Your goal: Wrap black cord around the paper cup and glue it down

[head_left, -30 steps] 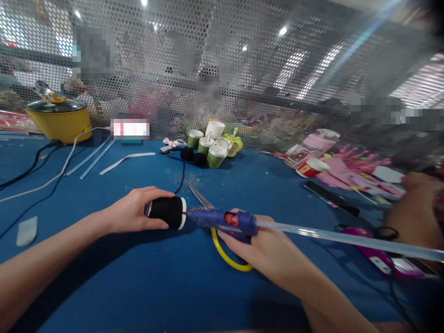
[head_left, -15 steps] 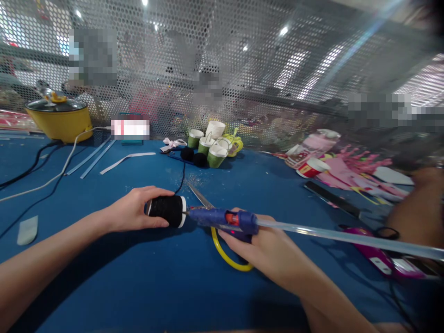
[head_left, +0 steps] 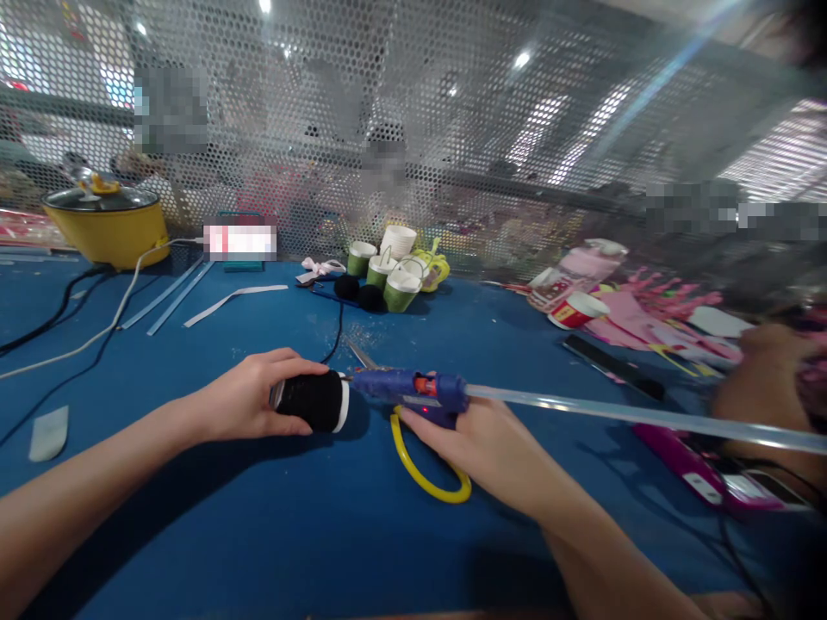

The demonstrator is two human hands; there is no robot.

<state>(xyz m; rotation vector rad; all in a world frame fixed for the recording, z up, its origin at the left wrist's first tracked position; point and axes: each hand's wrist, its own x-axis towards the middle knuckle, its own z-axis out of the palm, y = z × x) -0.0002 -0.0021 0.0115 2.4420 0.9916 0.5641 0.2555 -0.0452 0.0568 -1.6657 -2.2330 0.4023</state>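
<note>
My left hand (head_left: 249, 394) is wrapped around a paper cup (head_left: 316, 401) wound with black yarn, lying on its side with its white rim to the right. A strand of black yarn (head_left: 337, 334) runs from it to the dark yarn balls behind. My right hand (head_left: 500, 456) grips a blue hot glue gun (head_left: 394, 386), with a long clear glue stick (head_left: 613, 413) out of its back. The nozzle is at the cup's white rim; whether they touch I cannot tell. Scissors with a yellow handle (head_left: 430, 489) lie under the glue gun, partly hidden by it.
Small green-wrapped cups (head_left: 401, 291) stand at the back beside black yarn balls (head_left: 371, 299). A yellow electric pot (head_left: 107, 224) is at back left. At right are pink pieces (head_left: 630, 323), a red-and-white cup (head_left: 577, 310), a magenta power strip (head_left: 678, 461) and another person's arm (head_left: 753, 387).
The cup has tilted slightly, and the glue gun's nozzle has shifted up along its rim. My right hand has moved a little left and up.
</note>
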